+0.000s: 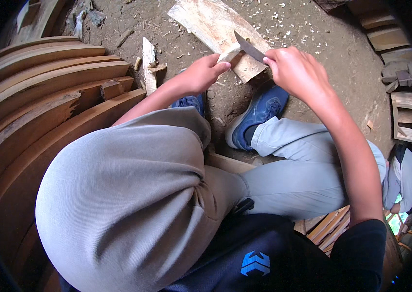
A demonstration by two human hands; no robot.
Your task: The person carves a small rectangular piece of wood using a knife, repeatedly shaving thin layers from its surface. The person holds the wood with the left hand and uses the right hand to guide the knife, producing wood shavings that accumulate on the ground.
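My left hand (pixel 206 73) is closed around a short pale piece of wood (pixel 229 52), its thumb along the top. In my right hand (pixel 297 68) is a knife (pixel 250 47), its dark blade pointing up and to the left. The blade lies close to the far end of the wood piece; whether it touches is hard to tell. Beneath both rests a broad, flat wooden board (pixel 215 24) on the dirt ground, just beyond my shoes. The knife's handle is hidden inside my right fist.
Curved planks (pixel 45 73) are stacked along the left. A narrow light strip of wood (pixel 148 63) lies near my left forearm. Pale shavings (pixel 296 22) dot the dirt floor. My blue shoe (pixel 263 113) stands by the board's near end. More wood pieces (pixel 410 114) are piled at the right edge.
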